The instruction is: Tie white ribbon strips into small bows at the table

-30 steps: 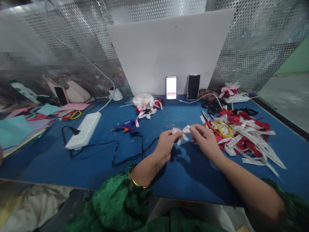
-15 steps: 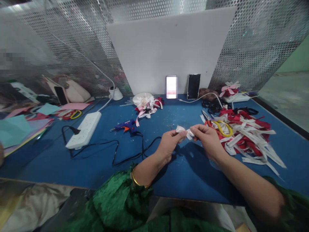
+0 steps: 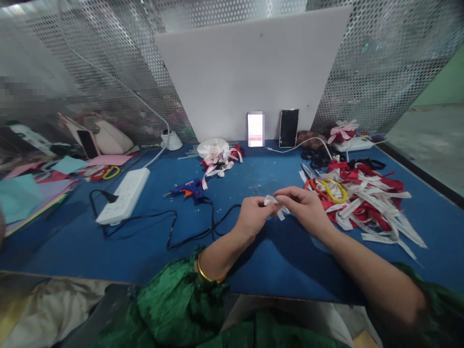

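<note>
Above the blue table, both my hands pinch one small white ribbon bow (image 3: pixel 270 199). My left hand (image 3: pixel 253 215) grips it from the left, thumb pressed against the fingers. From the right, my right hand (image 3: pixel 302 205) pinches it, fingertips close to the left thumb. A short ribbon tail hangs below the fingers; the middle of the bow is hidden. Right of my right hand lie scissors (image 3: pixel 331 190) with yellow and orange-red handles, resting by a pile of red and white ribbon strips (image 3: pixel 377 205). A blue glue gun (image 3: pixel 190 188) lies to the left of my hands.
A white power strip (image 3: pixel 125 195) and a black cord (image 3: pixel 174 227) lie on the left. At the back are a white dish (image 3: pixel 206 145) with ribbon pieces, a lit phone (image 3: pixel 255 128), a dark phone (image 3: pixel 289 128) and a white board (image 3: pixel 253 72). Coloured sheets (image 3: pixel 21 195) lie far left.
My right hand has moved left, bringing its fingertips closer to my left hand. The white ribbon has been turned between the fingers, and its tail now hangs lower.
</note>
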`<state>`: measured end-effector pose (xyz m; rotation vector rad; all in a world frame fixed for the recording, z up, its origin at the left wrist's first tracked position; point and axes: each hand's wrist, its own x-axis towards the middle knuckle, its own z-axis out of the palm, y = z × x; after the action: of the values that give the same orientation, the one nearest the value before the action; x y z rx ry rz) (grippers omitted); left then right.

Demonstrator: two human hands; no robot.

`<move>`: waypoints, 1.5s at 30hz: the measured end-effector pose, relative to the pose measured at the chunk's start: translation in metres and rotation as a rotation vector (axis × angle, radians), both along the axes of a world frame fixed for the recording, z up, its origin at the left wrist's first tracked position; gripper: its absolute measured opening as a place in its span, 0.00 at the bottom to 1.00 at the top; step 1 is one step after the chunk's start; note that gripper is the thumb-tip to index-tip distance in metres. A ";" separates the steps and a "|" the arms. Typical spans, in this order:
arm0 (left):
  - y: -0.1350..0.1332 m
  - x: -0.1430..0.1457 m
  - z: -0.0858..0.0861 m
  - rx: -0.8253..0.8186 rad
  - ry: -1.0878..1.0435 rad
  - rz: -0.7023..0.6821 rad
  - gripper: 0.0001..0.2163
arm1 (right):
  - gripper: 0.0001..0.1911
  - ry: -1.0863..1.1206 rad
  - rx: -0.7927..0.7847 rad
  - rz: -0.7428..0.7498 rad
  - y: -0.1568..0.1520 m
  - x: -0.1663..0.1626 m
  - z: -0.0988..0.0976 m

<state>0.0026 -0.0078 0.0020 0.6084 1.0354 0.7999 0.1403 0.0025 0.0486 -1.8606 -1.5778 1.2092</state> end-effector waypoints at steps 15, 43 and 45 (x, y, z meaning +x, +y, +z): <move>-0.001 0.002 0.000 0.021 -0.060 -0.056 0.10 | 0.15 0.331 -0.310 -0.244 -0.003 -0.002 -0.005; 0.007 -0.001 -0.006 -0.200 -0.167 0.085 0.13 | 0.11 0.101 -0.143 -0.145 0.007 0.004 0.000; 0.007 -0.001 -0.006 -0.207 -0.159 0.124 0.12 | 0.12 0.111 -0.166 -0.128 0.007 0.003 0.002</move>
<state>0.0016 -0.0011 -0.0044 0.3018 1.0014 0.8233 0.1430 0.0094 0.0508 -1.9263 -1.3136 1.3955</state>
